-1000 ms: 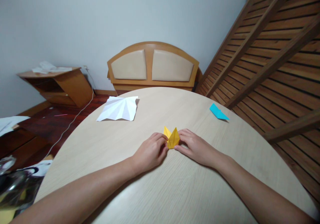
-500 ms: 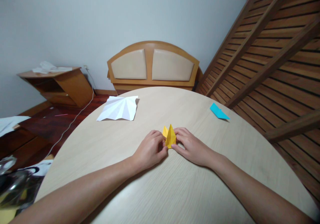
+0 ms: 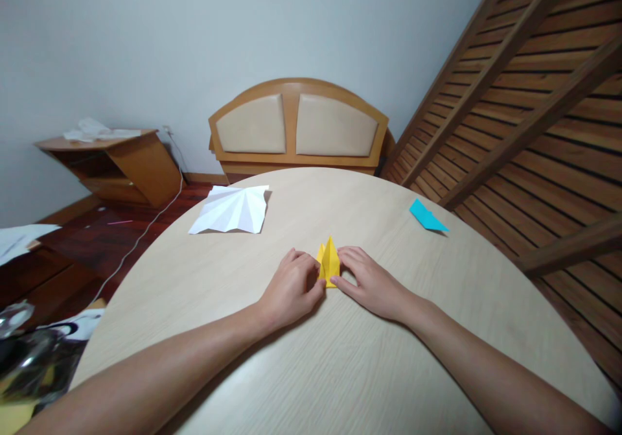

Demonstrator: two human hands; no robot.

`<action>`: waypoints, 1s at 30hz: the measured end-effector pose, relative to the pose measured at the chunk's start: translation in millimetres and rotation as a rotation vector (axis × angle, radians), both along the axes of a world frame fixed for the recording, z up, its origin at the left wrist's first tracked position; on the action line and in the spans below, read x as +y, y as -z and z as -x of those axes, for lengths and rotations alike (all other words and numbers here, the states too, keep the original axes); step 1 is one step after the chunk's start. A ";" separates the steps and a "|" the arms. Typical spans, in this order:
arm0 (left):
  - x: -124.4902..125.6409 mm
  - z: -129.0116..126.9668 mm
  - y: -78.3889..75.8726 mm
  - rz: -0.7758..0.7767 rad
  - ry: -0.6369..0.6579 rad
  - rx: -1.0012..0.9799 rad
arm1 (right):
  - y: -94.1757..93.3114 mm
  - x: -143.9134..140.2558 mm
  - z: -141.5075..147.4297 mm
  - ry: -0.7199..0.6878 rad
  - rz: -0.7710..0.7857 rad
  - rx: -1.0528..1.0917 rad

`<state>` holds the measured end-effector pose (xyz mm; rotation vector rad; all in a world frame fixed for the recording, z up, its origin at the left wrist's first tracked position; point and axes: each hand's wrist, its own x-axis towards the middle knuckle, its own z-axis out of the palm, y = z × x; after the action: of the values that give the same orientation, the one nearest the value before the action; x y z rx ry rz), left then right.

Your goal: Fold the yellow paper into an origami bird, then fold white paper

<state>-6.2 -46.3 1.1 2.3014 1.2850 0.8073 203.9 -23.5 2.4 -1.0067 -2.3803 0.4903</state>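
Observation:
A small yellow folded paper piece (image 3: 331, 263) stands on the round table (image 3: 311, 370), its pointed flaps facing up. My left hand (image 3: 294, 286) grips its left side, thumb at the lower front edge. From the right, my right hand (image 3: 367, 282) pinches it, thumb at the lower front and fingers behind. The fingertips behind the paper are partly hidden.
A creased white paper sheet (image 3: 232, 210) lies at the table's far left. At the far right rests a blue folded paper (image 3: 427, 216). A headboard (image 3: 291, 120) stands behind the table, and a slatted wooden panel (image 3: 529, 130) leans on the right.
The yellow paper has shifted slightly left and its two points now sit closer together. My right hand has moved a little left with it; my left hand has hardly moved.

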 end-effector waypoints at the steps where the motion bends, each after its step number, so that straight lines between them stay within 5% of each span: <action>1: 0.0 0.4 0.7 0.008 -0.012 -0.011 | -0.2 -0.1 0.5 0.003 0.003 0.008; 15: -1.2 4.2 7.7 -0.045 0.047 -0.021 | 12.8 -1.1 2.2 0.108 0.031 0.104; 20: -1.2 3.4 7.7 -0.075 -0.020 0.045 | 7.9 -1.8 3.1 0.120 0.040 0.108; 30: -3.3 4.8 5.5 -0.130 -0.060 0.097 | -0.2 -3.3 1.9 0.019 -0.026 0.078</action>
<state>-11.0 -49.5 -4.4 2.4409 1.3874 0.8304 201.9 -26.8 2.6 -0.9798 -2.3007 0.4823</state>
